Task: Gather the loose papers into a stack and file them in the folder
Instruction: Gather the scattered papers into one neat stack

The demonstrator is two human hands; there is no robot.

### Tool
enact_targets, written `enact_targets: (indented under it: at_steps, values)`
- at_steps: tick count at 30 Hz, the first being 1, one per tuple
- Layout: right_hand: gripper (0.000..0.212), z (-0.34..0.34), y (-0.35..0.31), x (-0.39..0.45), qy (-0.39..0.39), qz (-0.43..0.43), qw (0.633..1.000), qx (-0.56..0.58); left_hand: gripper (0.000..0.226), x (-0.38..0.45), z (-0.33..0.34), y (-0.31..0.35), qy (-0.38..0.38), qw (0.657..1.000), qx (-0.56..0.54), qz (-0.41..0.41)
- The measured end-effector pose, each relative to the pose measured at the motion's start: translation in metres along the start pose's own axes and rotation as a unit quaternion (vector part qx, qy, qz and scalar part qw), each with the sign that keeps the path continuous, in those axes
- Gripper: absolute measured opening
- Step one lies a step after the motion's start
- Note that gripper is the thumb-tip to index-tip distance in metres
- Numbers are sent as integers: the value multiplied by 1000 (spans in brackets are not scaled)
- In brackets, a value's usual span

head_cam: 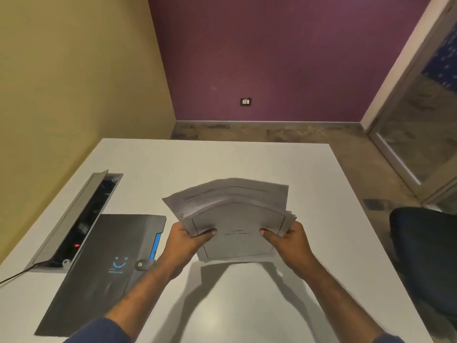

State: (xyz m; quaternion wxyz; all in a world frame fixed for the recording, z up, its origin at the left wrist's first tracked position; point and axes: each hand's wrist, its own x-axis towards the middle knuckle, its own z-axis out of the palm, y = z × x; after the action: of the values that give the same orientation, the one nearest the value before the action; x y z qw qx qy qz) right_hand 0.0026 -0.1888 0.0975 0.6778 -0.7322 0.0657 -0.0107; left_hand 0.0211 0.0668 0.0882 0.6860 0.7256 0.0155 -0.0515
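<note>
A thick stack of white printed papers (230, 211) is held up above the white table (247, 305), its sheets uneven and fanned at the top. My left hand (188, 241) grips the stack's left edge, thumb on the front page. My right hand (286, 241) grips the right edge the same way. A dark grey folder (103, 268) with a blue smile mark and a snap tab lies closed on the table to the left of my left forearm.
An open cable tray (79, 219) with its metal lid raised is set into the table at the far left, a red light inside. A dark chair (425, 256) stands at the table's right side. Yellow and purple walls stand beyond.
</note>
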Motion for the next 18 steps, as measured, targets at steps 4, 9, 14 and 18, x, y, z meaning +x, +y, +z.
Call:
enact_targets:
  at_steps: [4, 9, 14, 18]
  values:
    - [34, -8, 2, -6, 8, -2, 1000, 24, 40, -5, 6, 8, -61, 998, -5, 17]
    - [25, -6, 6, -8, 39, -10, 999, 6, 34, -6, 22, 10, -13, 1000, -12, 11]
    - [26, -8, 9, -15, 66, -34, 997, -3, 26, -12, 19, 6, -6, 999, -38, 13]
    - [27, -7, 31, -28, 45, 18, 999, -4, 22, -20, 22, -11, 0, 999, -5, -41]
